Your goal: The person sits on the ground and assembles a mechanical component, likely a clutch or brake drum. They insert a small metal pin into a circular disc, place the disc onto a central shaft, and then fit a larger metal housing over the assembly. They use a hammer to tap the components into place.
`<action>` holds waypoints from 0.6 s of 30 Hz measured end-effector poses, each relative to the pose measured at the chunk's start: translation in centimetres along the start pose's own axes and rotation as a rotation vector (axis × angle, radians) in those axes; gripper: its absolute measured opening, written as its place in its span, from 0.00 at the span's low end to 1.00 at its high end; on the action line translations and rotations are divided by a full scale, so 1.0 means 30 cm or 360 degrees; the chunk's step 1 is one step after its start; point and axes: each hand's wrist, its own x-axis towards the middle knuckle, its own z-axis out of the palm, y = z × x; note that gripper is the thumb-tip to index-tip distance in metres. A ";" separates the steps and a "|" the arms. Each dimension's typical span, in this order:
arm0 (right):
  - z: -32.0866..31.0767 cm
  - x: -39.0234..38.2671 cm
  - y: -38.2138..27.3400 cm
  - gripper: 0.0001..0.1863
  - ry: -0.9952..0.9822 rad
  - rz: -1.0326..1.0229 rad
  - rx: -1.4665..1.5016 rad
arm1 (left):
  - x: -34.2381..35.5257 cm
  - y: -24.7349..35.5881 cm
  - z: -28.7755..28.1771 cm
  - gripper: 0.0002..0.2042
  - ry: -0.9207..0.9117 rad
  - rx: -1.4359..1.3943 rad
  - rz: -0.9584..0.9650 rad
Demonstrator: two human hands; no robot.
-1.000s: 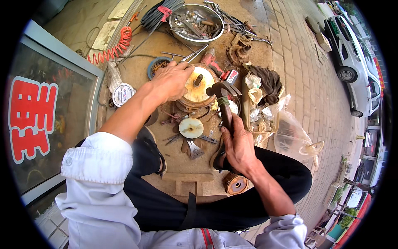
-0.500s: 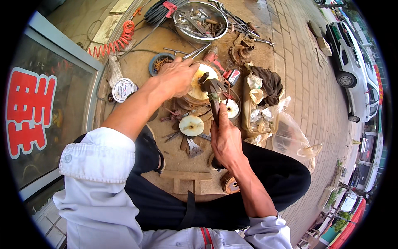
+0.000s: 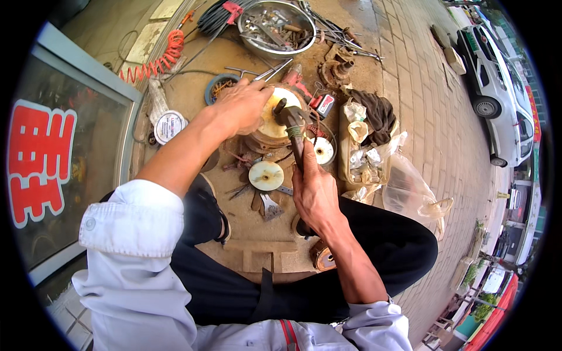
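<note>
1. The handle of a hammer (image 3: 298,153) is grasped in the right hand (image 3: 316,196), with the fingers wrapped around it.
2. The hammer's dark head is held over the pale top of a round drum (image 3: 271,124), just beside the short upright shaft (image 3: 279,106) at its middle; whether the shaft is touched cannot be told.
3. The left hand (image 3: 241,108) is laid over the drum's left edge; whether the edge is clenched or only rested upon cannot be told, as the thumb is hidden.
4. The drum is set on the ground in front of the person, between the two hands and beyond the feet.
5. Nearer the person, a pale disc (image 3: 266,176) with a central hole is seen, and a flat scraper (image 3: 271,208) is placed just below it.
6. A second pale disc (image 3: 322,151) is seen to the right of the hammer.
7. Behind the drum, a red power tool (image 3: 297,82) is laid down; farther off, metal parts are gathered in a steel bowl (image 3: 250,42).
8. To the right, a dark cloth (image 3: 379,115) and crumpled plastic bags are piled in a box (image 3: 344,146).
</note>
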 end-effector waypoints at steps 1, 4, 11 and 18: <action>-0.013 0.002 -0.005 0.33 -0.0009 -0.0060 0.0019 | 0.007 0.000 -0.002 0.38 -0.0003 0.0015 0.0004; -0.020 -0.010 -0.012 0.33 0.0015 0.0070 0.0082 | 0.008 0.012 -0.003 0.36 -0.0033 0.0007 -0.0011; -0.005 0.001 0.002 0.34 -0.0011 -0.0030 -0.0060 | 0.001 0.019 -0.011 0.34 -0.0067 -0.0002 -0.0037; -0.036 -0.157 -0.014 0.28 0.0224 0.0387 0.0475 | 0.002 0.004 -0.002 0.37 -0.0043 0.0035 0.0017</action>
